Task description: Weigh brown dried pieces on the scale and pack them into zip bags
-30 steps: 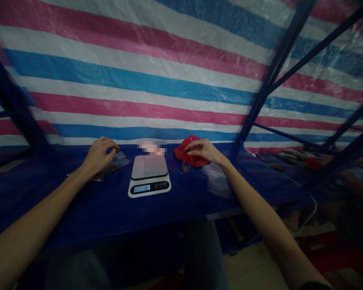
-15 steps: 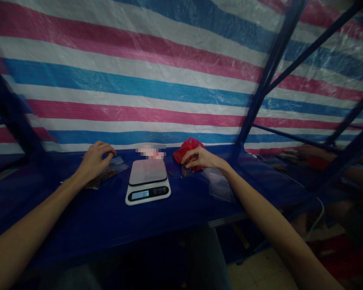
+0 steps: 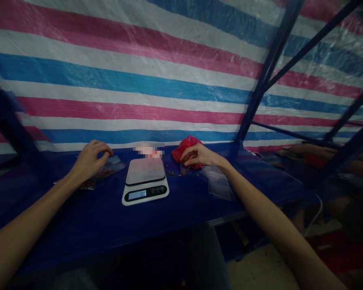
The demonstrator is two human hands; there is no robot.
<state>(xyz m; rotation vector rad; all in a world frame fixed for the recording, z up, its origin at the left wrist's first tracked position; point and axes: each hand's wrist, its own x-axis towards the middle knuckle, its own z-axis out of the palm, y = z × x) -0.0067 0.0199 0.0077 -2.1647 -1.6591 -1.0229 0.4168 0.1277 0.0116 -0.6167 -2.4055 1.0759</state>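
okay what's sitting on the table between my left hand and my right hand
In the head view, a white kitchen scale sits between your left hand and right hand.

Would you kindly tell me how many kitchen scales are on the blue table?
1. The scale sits on the blue table between the left hand and the right hand; others could be hidden in the dark right side.
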